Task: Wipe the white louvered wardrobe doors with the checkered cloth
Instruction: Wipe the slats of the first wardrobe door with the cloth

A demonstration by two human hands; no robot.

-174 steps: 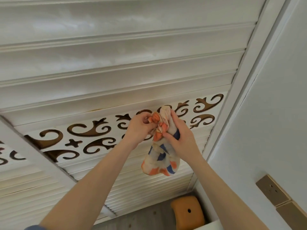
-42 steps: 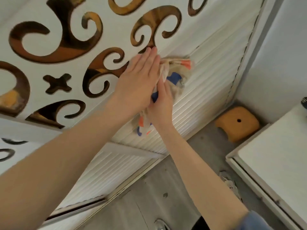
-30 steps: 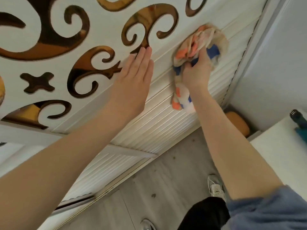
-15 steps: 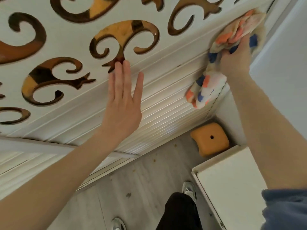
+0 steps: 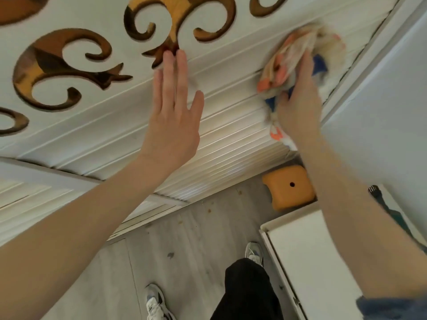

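brown scroll cutouts [image 5: 39, 51] sit up-left of your left hand [image 5: 172, 116]. that hand lies flat on the white louvered wardrobe door [image 5: 231, 144], fingers straight and a little spread, holding nothing, with the fingertips at the bottom tip of one cutout. plain slats run between your two hands. your right hand [image 5: 300, 105] grips the checkered cloth [image 5: 288, 63], which is bunched into a wad of orange, blue and cream and pressed on the slats just beside the door's right edge. a tail of the cloth hangs under the wrist. this part is motion-blurred. an orange stool [image 5: 288, 190] stands on the grey floor [image 5: 184, 245] below your right hand. a white cabinet top [image 5: 309, 262] sits under the right forearm. a black trouser leg [image 5: 247, 292] and two sneakers [image 5: 154, 301] show below, between your arms.
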